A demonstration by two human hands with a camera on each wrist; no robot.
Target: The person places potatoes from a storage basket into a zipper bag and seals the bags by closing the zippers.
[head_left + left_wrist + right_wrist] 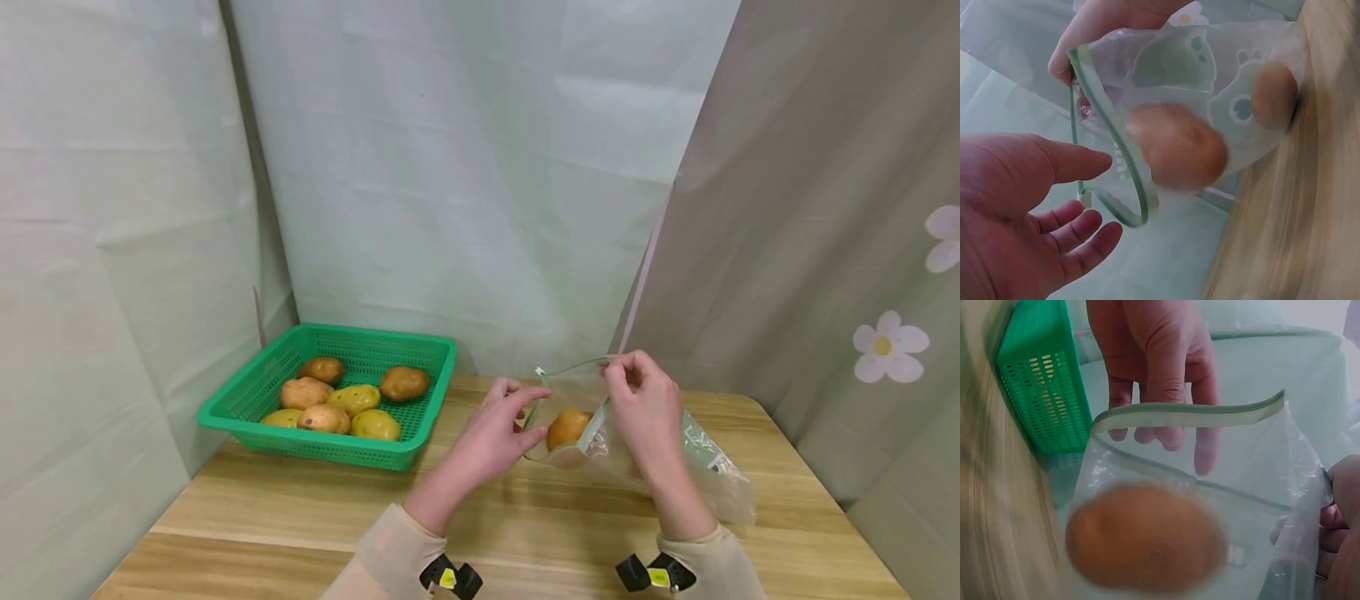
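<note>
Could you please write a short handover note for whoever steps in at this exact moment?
Right hand pinches the rim of the bag and holds its mouth open above the table.
Left hand is open and holds nothing, fingers straight, right at the bag's mouth.
Done: a potato is in the bag; the left wrist view shows a second rounded brown shape deeper inside.
Left: six potatoes lie in the green basket on the left side of the table. The bag is not sealed.
</note>
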